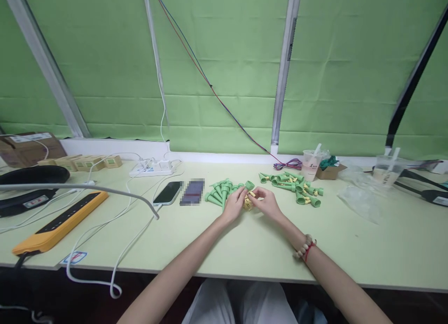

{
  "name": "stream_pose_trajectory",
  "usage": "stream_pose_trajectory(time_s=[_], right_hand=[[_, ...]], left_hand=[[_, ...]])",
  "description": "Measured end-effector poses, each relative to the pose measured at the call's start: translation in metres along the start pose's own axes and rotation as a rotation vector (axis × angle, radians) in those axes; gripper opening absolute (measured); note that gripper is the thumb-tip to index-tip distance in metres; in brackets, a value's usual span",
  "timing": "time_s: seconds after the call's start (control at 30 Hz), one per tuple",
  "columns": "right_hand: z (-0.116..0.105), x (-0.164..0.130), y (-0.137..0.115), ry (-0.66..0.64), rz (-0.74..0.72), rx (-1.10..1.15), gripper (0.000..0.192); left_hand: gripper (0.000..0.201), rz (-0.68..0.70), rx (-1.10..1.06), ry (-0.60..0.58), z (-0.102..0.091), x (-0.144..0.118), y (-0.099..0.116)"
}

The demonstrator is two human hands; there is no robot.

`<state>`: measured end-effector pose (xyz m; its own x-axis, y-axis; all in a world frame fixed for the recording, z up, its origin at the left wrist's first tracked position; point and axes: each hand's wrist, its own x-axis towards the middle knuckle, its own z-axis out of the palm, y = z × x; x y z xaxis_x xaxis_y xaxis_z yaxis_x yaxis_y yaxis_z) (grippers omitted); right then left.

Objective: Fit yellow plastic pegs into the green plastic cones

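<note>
1. Left hand (234, 203) and right hand (266, 200) meet at mid-table (245, 240); fingers curled shut together around a small yellow piece (248, 202), a green cone (249, 185) just above it.
2. Pile of green cones (221, 192) just left of the hands; plain green, apparently not yet fitted.
3. Second pile (297, 186) to the right shows yellow bits; likely finished; roughly half done.
4. Phone (168, 193) lies farther left.

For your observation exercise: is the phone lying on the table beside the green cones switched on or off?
Off, as far as shows: the phone lies flat on the table, its screen up and dark, only reflecting light.
</note>
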<state>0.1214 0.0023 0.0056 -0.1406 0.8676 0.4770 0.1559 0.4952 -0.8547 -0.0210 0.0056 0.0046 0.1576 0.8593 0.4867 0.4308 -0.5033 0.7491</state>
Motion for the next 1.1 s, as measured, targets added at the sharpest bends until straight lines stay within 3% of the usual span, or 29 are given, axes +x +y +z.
stream_pose_trajectory(time_s=[0.1,0.17,0.23,0.4,0.47,0.57,0.63,0.77,0.83,0.9,0.97,1.03,1.1], right_hand=[[-0.009,0.0,0.0,0.054,-0.256,-0.351,0.011],[-0.012,0.001,0.001,0.07,-0.279,-0.395,0.008],[-0.012,0.002,0.004,0.073,-0.186,-0.303,0.01],[-0.005,0.007,0.005,-0.023,0.266,0.244,0.036],[-0.005,0.007,0.003,-0.061,0.356,0.422,0.038],[-0.006,0.007,0.001,-0.054,0.388,0.49,0.039],[-0.006,0.005,0.004,-0.013,0.33,0.392,0.037],[-0.004,0.002,0.009,0.121,-0.062,-0.074,0.024],[-0.003,0.002,0.008,0.148,-0.174,-0.206,0.018],[-0.003,0.003,0.005,0.15,-0.096,-0.134,0.017],[-0.005,0.005,0.001,0.103,0.135,0.084,0.023],[-0.007,0.006,0.0,-0.004,0.366,0.329,0.029],[-0.009,0.006,0.0,-0.112,0.462,0.508,0.027]], left_hand=[[0.038,0.025,0.01,-0.012,0.0,0.0,0.002],[0.039,0.031,0.004,-0.042,0.0,0.0,0.001],[0.04,0.022,-0.017,-0.074,0.0,0.0,-0.002],[0.04,-0.01,-0.056,-0.037,0.002,0.004,-0.01],[0.04,0.011,-0.063,-0.03,0.003,0.007,-0.012],[0.04,0.019,-0.034,-0.028,0.002,0.008,-0.012],[0.04,0.001,0.012,-0.022,0.002,0.007,-0.012],[0.042,-0.04,0.089,-0.023,0.002,0.004,-0.012],[0.041,-0.035,0.076,-0.016,0.003,0.003,-0.011],[0.039,-0.024,0.037,0.007,0.003,0.003,-0.01],[0.036,-0.022,-0.002,0.025,0.004,0.003,-0.009],[0.035,-0.031,-0.031,0.025,0.004,0.002,-0.007],[0.034,-0.031,-0.061,0.008,0.004,0.002,-0.005]])
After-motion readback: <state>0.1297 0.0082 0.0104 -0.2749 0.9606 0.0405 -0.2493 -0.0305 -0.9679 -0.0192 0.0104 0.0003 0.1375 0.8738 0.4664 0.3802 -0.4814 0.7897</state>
